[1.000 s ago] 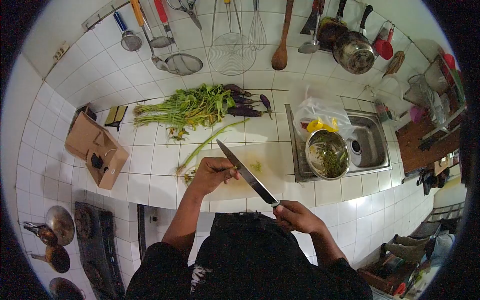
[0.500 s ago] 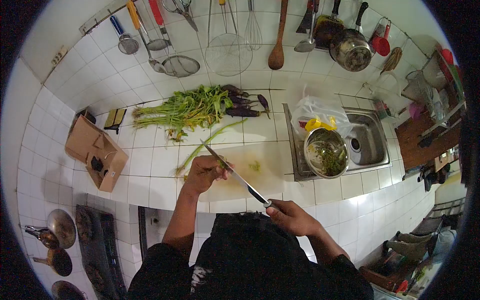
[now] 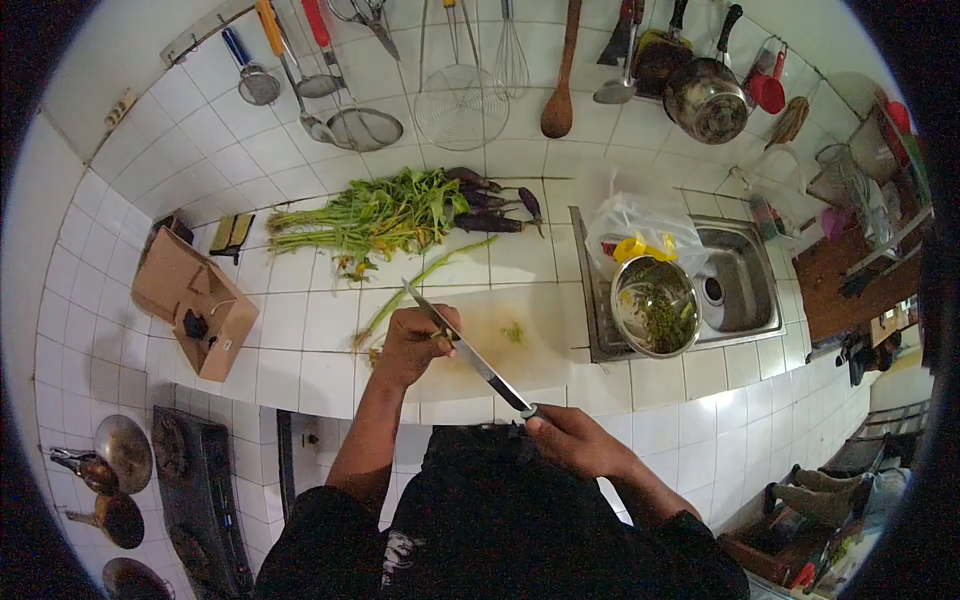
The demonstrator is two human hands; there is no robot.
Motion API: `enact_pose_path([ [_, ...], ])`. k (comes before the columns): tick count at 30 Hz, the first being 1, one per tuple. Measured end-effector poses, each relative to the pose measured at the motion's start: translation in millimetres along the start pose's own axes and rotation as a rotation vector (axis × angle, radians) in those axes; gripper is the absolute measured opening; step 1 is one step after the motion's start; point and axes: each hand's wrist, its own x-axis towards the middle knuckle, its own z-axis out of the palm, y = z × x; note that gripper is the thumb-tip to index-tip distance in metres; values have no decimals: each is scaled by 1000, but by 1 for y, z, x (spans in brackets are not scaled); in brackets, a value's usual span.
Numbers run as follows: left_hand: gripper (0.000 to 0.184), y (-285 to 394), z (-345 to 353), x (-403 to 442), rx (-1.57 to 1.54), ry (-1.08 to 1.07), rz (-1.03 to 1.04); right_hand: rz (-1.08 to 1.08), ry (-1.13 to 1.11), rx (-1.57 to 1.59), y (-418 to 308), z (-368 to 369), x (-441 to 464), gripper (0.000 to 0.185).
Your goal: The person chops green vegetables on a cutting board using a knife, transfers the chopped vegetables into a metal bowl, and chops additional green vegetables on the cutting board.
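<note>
My right hand (image 3: pixel 575 440) is closed round the handle of a long knife (image 3: pixel 482 366), whose blade slants up and left across the fingers of my left hand (image 3: pixel 415 345). Those left fingers are pinched together on a small green piece that is mostly hidden. Below the blade lies a pale cutting board (image 3: pixel 545 350) with a few green bits (image 3: pixel 513 331) on it. One long green stalk (image 3: pixel 425 275) rests on the tiles just beyond my left hand.
Leafy greens (image 3: pixel 390 215) and purple eggplants (image 3: pixel 490 222) lie at the back. A steel bowl (image 3: pixel 655 305) with chopped greens stands by the sink (image 3: pixel 740 280), beside a plastic bag (image 3: pixel 640 225). An open cardboard box (image 3: pixel 195 300) sits at the left.
The knife and my right hand have shifted left, so the blade now crosses my left fingers closer to the handle. My left hand has moved slightly and its fingers have curled more.
</note>
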Motion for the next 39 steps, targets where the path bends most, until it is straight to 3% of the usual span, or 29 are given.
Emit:
enact_pose_path([
  [5, 23, -18, 6, 2, -43, 98, -30, 51, 5, 59, 15, -3, 14, 50],
  [7, 19, -25, 6, 1, -10, 139, -93, -42, 143, 117, 27, -1, 22, 38],
  [9, 16, -41, -1, -3, 23, 179, -157, -28, 159, 130, 41, -10, 29, 37],
  [11, 22, -68, -16, -11, 341, 189, -225, 24, 219, 186, 51, -15, 35, 37],
  [12, 22, -78, -20, -14, 341, 188, -230, 27, 218, 190, 55, -19, 37, 37],
  [14, 27, -95, -28, -22, 746, 232, -393, 89, 236, 206, 61, -28, 39, 44],
  [16, 27, -119, -43, -32, 781, 224, -444, 97, 247, 272, 59, -28, 40, 40],
  [21, 24, -138, -54, -39, 1052, 164, -346, 113, 218, 272, 85, -31, 54, 40],
  [25, 26, -141, -42, -25, 1019, 218, -405, 128, 246, 252, 87, -29, 55, 40],
  [34, 24, -183, -26, 8, 1121, 232, -284, 146, 259, 331, 82, -32, 53, 38],
  [36, 29, -184, -28, 6, 813, 202, -103, 123, 258, 338, 80, -33, 49, 37],
  [37, 29, -170, -21, 7, 812, 196, -102, 122, 263, 342, 80, -33, 48, 37],
  [39, 25, -121, 1, 8, 574, 166, -338, 132, 290, 302, 81, -32, 45, 38],
])
